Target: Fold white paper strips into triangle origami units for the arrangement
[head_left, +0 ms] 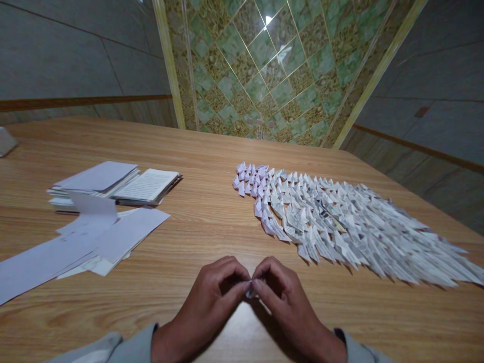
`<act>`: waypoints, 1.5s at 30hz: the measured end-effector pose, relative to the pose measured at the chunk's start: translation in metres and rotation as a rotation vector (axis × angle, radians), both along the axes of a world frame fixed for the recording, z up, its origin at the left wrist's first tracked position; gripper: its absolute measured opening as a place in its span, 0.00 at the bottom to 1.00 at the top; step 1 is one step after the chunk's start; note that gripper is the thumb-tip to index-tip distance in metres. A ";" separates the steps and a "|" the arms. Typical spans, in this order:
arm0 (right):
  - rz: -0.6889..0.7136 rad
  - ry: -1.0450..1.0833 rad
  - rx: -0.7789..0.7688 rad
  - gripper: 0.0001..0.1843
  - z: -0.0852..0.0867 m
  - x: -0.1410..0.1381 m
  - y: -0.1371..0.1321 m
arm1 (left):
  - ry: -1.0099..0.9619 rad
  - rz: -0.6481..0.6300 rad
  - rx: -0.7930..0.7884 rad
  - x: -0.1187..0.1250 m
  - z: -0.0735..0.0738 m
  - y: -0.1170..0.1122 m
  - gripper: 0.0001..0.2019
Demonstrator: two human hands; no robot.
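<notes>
Close to the table's front edge, my left hand [217, 288] and my right hand [284, 291] meet at the fingertips. Between them they pinch a small folded piece of paper [249, 290], mostly covered by the fingers. Thumbs and index fingers of both hands press on it from either side. Beyond my right hand lie rows of pointed folded paper pieces [340, 227], white and printed, with lilac ones [251, 177] at the left end. Loose paper sheets [130, 229] are spread to the left of my left hand.
Behind the loose sheets sit a stack of paper [96, 177] and a pile of printed pages [147, 185]. The wooden table [204, 201] reaches back towards a green tiled wall panel [260, 70]. A pale object [5, 141] stands at the far left edge.
</notes>
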State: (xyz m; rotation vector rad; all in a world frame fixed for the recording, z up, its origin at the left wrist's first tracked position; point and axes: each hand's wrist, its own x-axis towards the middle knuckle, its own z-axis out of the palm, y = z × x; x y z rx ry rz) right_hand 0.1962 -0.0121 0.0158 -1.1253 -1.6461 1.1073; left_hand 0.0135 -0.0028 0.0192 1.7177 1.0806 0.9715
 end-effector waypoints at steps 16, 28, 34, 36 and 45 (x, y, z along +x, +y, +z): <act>-0.027 -0.041 -0.003 0.10 0.002 -0.001 0.000 | -0.179 -0.001 -0.157 -0.001 -0.001 0.004 0.11; -0.025 -0.045 0.007 0.11 -0.002 0.000 -0.001 | -0.081 -0.018 -0.072 -0.001 -0.004 0.000 0.08; 0.005 0.047 -0.047 0.09 0.000 0.000 0.000 | -0.049 -0.003 -0.038 -0.001 -0.006 0.000 0.09; 0.038 0.045 -0.057 0.08 -0.001 -0.001 0.000 | -0.041 0.006 -0.021 -0.002 -0.008 -0.001 0.09; 0.041 0.159 -0.150 0.11 -0.012 0.006 0.000 | -0.204 0.069 -0.200 -0.002 -0.013 -0.002 0.05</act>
